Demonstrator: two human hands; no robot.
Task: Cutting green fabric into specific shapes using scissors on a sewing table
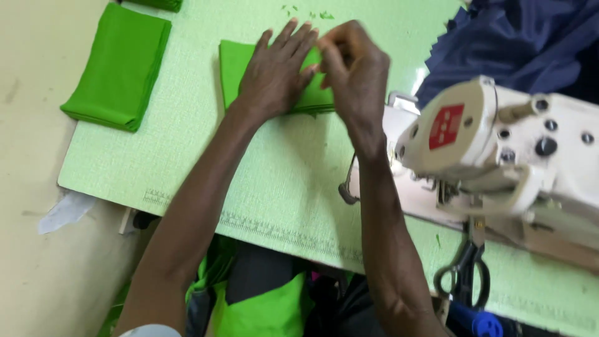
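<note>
Green folded cloth (237,65) near the counter's (287,181) far edge: left hand (274,75) flattens it open-palmed, steadying it while right hand (352,68) pinches its edge.

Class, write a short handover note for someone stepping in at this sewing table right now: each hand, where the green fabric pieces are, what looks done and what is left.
Left hand: flat, fingers spread, pressing down on the folded green fabric piece in the middle of the light green table.
Right hand: fingers pinched at that piece's right edge, beside the left hand.
Second folded green piece: lies untouched at the table's left end.
Sewing machine: to the right, no green fabric under it. Black scissors hang at the table's front edge.
Done: both pieces folded.
Left: nothing looks sewn yet; the exact grip is blurred.
</note>
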